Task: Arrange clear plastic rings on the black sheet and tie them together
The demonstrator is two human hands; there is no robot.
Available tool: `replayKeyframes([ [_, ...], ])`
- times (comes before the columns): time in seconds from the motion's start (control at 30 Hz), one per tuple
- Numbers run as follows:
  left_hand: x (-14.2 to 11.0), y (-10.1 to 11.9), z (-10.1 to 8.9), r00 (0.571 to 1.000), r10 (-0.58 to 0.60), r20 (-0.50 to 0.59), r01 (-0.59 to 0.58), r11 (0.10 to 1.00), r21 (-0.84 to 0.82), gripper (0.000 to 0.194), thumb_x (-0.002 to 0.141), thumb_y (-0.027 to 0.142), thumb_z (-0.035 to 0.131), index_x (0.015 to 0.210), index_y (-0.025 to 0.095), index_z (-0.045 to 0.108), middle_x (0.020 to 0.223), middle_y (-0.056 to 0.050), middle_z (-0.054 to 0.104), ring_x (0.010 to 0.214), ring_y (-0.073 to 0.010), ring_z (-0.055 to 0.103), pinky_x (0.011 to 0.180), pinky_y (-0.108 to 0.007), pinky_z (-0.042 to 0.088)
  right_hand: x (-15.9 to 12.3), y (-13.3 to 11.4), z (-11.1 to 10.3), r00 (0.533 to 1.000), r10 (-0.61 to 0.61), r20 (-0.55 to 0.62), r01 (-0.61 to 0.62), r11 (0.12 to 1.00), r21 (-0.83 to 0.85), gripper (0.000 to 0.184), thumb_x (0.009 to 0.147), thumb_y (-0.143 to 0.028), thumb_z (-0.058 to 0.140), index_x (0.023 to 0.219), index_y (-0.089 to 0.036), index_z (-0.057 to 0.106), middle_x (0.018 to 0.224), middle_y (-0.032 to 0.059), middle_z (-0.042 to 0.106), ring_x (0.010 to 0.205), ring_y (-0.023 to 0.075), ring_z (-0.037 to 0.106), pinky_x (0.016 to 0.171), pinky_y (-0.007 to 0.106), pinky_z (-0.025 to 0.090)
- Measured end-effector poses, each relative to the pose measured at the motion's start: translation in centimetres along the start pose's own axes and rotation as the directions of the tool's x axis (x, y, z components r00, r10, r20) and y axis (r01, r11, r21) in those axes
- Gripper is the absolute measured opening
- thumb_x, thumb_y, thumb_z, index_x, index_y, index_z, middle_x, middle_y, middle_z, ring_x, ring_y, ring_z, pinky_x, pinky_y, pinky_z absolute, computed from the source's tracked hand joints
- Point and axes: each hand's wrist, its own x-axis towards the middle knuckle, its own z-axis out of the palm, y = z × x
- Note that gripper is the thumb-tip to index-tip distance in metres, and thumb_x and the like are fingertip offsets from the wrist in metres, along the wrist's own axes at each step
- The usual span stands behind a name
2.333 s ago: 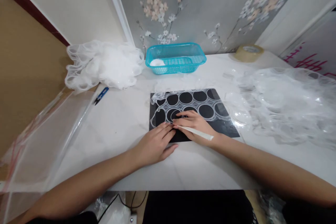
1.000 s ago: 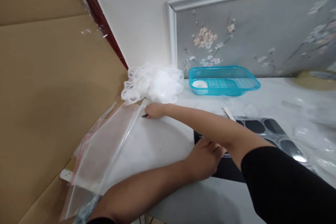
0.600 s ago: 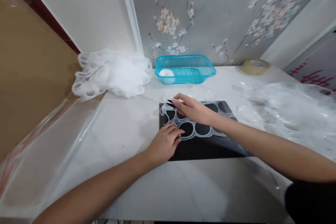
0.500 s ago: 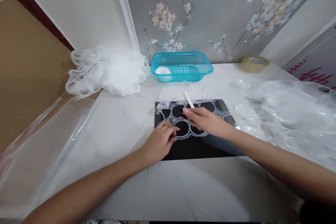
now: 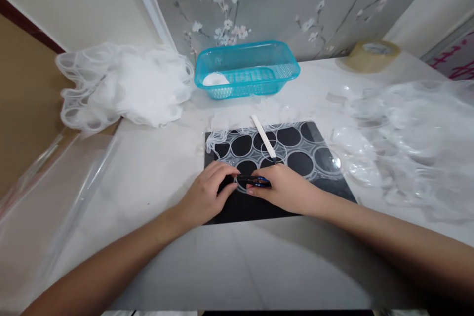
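Observation:
A translucent sheet of white-edged rings (image 5: 304, 146) lies over a black board (image 5: 255, 211) in front of me. My right hand (image 5: 285, 185) is closed on small black-and-blue snips (image 5: 259, 180), their dark end pointing left. At the sheet's near edge, my left hand (image 5: 207, 190) pinches the rim of a ring between thumb and fingers, right by the tip of the snips. A white stick with a dark tip (image 5: 262, 134) lies slanted across the sheet, its tip close to my right hand. Loose white strands (image 5: 217, 139) bunch at the board's far left corner.
A blue plastic basket (image 5: 247, 90) with a white round item (image 5: 216, 79) inside stands at the back. White ring-edged netting (image 5: 140, 86) is piled at left, more clear ring sheets (image 5: 411, 133) at right. A tape roll (image 5: 373, 56) sits by the wall.
My right hand has come nearer and lower, and the black-and-blue snips now show at my left fingertips. More of the white stick is uncovered. The whole view has shifted.

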Motion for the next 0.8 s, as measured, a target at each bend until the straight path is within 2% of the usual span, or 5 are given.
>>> replayKeyframes([
  [0.1,0.4,-0.3,-0.2,0.996,-0.006,0.084,0.0,0.998,0.07,0.025,0.088,0.02,0.054,0.113,0.018,0.052,0.116,-0.009,0.052,0.11,-0.0227,0.047,0.095,-0.04,0.04,-0.3,-0.1,-0.1,1.0,-0.022,0.001,0.022,1.0,-0.017,0.02,0.085,-0.033,0.055,0.079,-0.017,0.065,0.062,0.0005,0.06,0.053,0.0115,0.049,0.052,0.024,0.032],
  [0.2,0.8,-0.2,-0.2,0.988,0.049,0.145,-0.068,0.99,0.125,0.015,0.089,0.022,0.053,0.102,0.017,0.058,0.122,-0.009,0.05,0.114,-0.0249,0.043,0.096,-0.042,0.036,-0.6,0.0,-0.2,1.0,-0.03,-0.001,0.03,0.999,0.03,0.02,0.086,-0.034,0.055,0.087,-0.018,0.066,0.064,-0.0007,0.059,0.054,0.011,0.047,0.053,0.023,0.033],
  [0.33,1.0,0.2,-0.1,0.991,0.07,0.113,-0.079,0.994,0.074,0.005,0.09,0.019,0.051,0.09,0.016,0.056,0.109,-0.006,0.059,0.101,-0.0205,0.048,0.09,-0.038,0.038,-0.9,0.4,-0.4,1.0,-0.014,-0.017,0.016,0.993,0.115,0.021,0.087,-0.036,0.053,0.084,-0.018,0.063,0.063,-0.0022,0.056,0.054,0.0105,0.046,0.053,0.023,0.034],
  [0.53,1.0,0.4,0.0,0.998,0.028,0.053,-0.024,0.996,-0.087,0.001,0.089,0.017,0.053,0.089,0.016,0.054,0.089,-0.003,0.062,0.086,-0.0156,0.051,0.08,-0.031,0.042,-1.0,0.7,-0.6,0.999,-0.039,-0.035,0.045,0.98,0.192,0.021,0.087,-0.037,0.054,0.088,-0.018,0.063,0.071,-0.0009,0.062,0.061,0.0119,0.052,0.057,0.024,0.038],
  [0.8,1.2,0.2,0.0,0.997,0.063,-0.046,-0.069,0.986,-0.155,0.005,0.084,0.016,0.061,0.082,0.017,0.057,0.081,-0.001,0.062,0.079,-0.0138,0.053,0.076,-0.029,0.043,-1.4,0.8,-0.5,0.993,-0.088,-0.08,0.099,0.985,0.14,0.023,0.087,-0.037,0.055,0.096,-0.018,0.065,0.08,0.0014,0.068,0.066,0.0133,0.058,0.062,0.025,0.041],
])
